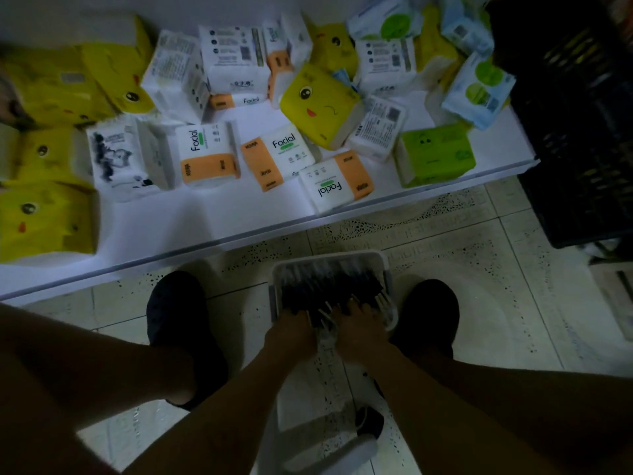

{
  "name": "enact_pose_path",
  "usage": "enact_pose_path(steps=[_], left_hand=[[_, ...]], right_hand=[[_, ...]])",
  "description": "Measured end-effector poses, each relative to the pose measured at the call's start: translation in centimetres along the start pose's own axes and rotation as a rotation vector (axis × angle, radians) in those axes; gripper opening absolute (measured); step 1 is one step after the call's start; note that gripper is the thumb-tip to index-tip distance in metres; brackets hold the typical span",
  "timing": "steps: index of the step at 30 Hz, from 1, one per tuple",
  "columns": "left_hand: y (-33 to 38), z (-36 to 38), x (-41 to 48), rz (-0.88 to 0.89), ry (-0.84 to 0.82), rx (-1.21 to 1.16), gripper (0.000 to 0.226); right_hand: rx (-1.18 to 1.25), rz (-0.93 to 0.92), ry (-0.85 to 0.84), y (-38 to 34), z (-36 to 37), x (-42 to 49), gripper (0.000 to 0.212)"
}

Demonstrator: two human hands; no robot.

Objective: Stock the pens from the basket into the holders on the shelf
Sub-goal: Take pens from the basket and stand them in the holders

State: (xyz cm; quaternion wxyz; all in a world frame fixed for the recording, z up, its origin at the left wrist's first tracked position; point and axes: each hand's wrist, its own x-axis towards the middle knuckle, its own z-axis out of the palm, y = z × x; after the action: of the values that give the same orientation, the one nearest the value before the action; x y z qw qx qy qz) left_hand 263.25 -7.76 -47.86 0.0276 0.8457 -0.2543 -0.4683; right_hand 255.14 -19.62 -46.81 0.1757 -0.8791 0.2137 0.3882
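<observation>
I count 1 basket on the floor, nearer than the shelf. Left hand and right hand dig into its pens, too many to count; I cannot tell their grasp.

tissue packs crowd shelf, front strip bare

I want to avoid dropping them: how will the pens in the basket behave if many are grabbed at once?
Probably stiff and light: the pens are thin sticks. A handful may slip apart, as they lie loose and crossed. Dropped ones could roll on the tiles.
</observation>
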Motion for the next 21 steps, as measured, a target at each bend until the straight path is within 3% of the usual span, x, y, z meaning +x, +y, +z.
enact_pose_path(steps=[3,7,11,13,18,21], left_hand=[[-0.4,-0.3,0.0,-0.127,0.094,-0.082,0.029],[-1.1,-0.5,-0.3,-0.023,0.099,-0.069,0.025],[-1.7,-0.6,0.1,0.078,0.000,-0.017,0.031],[-1.7,-0.5,0.2,0.078,-0.008,-0.042,0.032],[-1.6,-0.5,-0.4,-0.043,0.167,-0.246,0.032],[-0.9,-0.2,-0.4,-0.051,0.132,-0.258,0.040]], right_hand=[[-0.023,-0.004,-0.001,0.0,-0.1,0.1,0.059],[-0.013,0.004,-0.020,0.0,0.0,0.3,0.057],[0.058,0.008,0.008,0.1,0.2,0.5,0.047],[0.134,0.008,0.062,0.2,0.1,0.6,0.037],[0.270,0.053,0.131,0.2,-0.3,0.6,0.025],[0.328,0.083,0.184,0.1,-0.3,0.5,0.023]])
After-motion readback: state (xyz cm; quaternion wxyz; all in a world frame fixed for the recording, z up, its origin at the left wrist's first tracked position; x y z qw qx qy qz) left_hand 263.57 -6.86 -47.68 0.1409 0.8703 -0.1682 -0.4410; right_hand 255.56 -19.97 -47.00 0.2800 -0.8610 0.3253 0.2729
